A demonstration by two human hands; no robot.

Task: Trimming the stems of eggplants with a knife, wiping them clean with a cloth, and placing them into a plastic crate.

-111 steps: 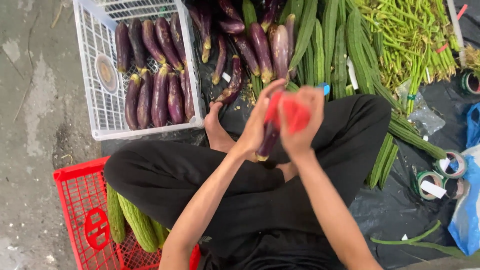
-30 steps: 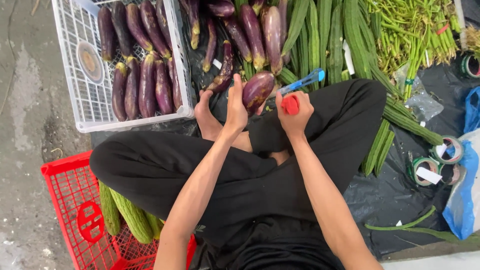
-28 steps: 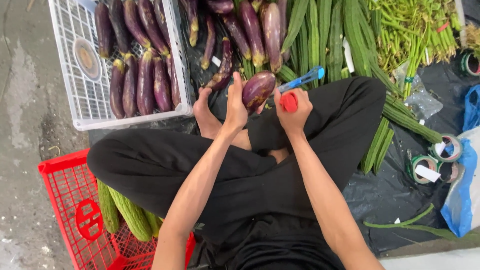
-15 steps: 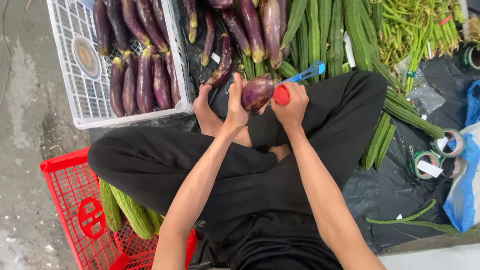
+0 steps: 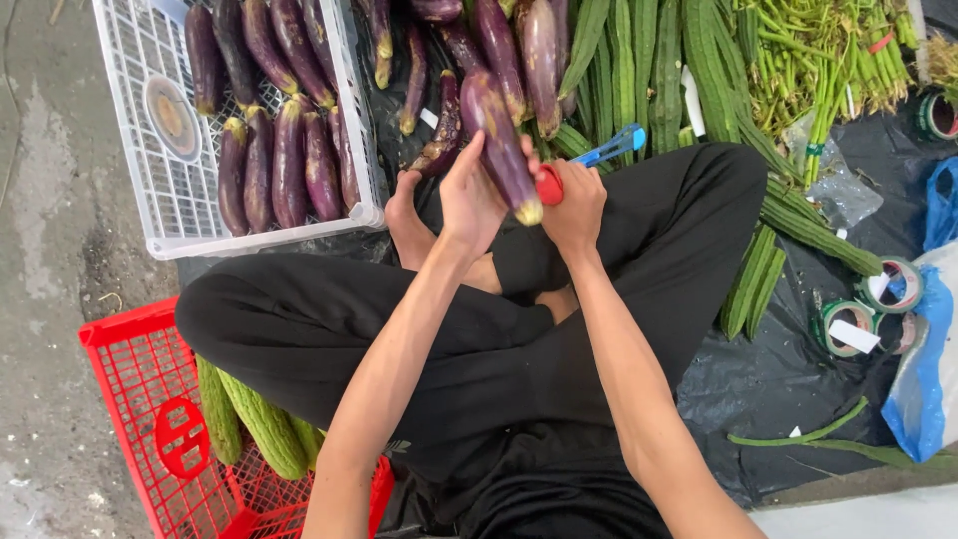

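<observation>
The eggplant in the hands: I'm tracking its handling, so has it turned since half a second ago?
Yes. The eggplant now points lengthwise toward the white crate, no longer lying sideways across the left hand.

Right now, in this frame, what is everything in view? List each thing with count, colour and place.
held eggplant: one, purple, in the left hand.
red-handled tool: one, in the right hand; blue part points right.
white crate: one, upper left, holding about seven purple eggplants.
loose eggplants: several, purple, top centre.
ridged gourds: many, green, upper right.
red crate: one, lower left, holding green bitter gourds.
tape rolls: several, right edge.
left hand: grip closed on eggplant.
right hand: grip closed on tool.
</observation>
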